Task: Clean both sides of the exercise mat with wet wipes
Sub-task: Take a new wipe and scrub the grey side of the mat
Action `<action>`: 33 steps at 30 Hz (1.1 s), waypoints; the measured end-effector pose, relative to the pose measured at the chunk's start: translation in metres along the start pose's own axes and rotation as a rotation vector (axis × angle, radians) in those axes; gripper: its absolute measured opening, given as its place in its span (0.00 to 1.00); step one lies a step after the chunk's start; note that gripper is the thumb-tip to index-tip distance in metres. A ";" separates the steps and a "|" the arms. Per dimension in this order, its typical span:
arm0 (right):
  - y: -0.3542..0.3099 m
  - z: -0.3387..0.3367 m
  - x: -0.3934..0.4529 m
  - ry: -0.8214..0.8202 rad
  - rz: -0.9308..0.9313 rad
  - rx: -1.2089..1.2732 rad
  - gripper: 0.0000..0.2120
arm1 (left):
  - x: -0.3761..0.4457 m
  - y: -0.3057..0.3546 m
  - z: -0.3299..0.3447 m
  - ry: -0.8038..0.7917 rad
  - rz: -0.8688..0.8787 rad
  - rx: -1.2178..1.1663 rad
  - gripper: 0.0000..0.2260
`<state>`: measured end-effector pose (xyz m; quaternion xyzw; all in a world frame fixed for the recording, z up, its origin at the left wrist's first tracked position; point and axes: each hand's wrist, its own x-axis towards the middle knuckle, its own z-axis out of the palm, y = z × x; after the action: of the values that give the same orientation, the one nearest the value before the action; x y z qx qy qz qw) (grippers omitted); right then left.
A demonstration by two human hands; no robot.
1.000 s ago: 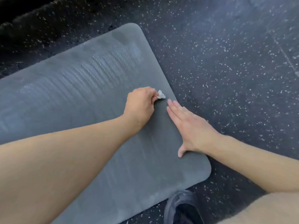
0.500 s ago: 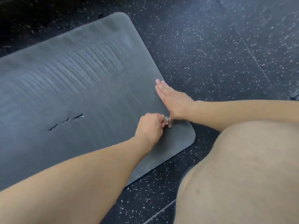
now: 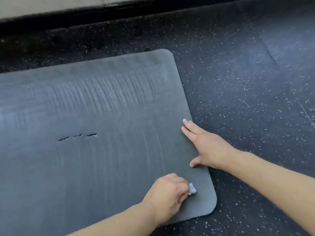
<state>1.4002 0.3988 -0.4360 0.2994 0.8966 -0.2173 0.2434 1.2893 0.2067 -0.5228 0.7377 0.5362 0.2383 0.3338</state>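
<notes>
Grey textured foam exercise mat (image 3: pixel 102 125) lies flat on dark speckled rubber floor (image 3: pixel 247 82), running off frame left, rounded corners at right. Short row of dark slits (image 3: pixel 77 137) in the mat left of centre. Sheen streaks across its upper middle. Left hand (image 3: pixel 167 195) near the mat's near right corner, fingers curled around small crumpled white wet wipe (image 3: pixel 192 189), pressing it onto the mat. Right hand (image 3: pixel 207 147) lies flat, fingers straight, on the mat's right edge, holding nothing, thumb spread. Black baseboard strip (image 3: pixel 119 11) along the top.
</notes>
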 end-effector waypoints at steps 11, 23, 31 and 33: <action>0.041 -0.092 0.103 0.102 0.045 0.035 0.77 | 0.174 -0.098 -0.203 0.523 -0.554 0.064 0.19; 0.041 -0.104 0.161 0.022 0.164 0.043 0.82 | 0.321 -0.185 -0.263 0.505 -0.665 0.334 0.12; 0.047 -0.097 0.157 0.046 0.184 0.161 0.84 | 0.255 -0.158 -0.194 0.404 -0.334 0.493 0.10; 0.051 -0.094 0.153 0.056 0.180 0.206 0.84 | 0.252 -0.147 -0.193 0.355 -0.357 0.526 0.09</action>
<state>1.2968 0.5521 -0.4610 0.4080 0.8455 -0.2768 0.2049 1.1377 0.5220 -0.5066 0.6403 0.7491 0.1548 0.0707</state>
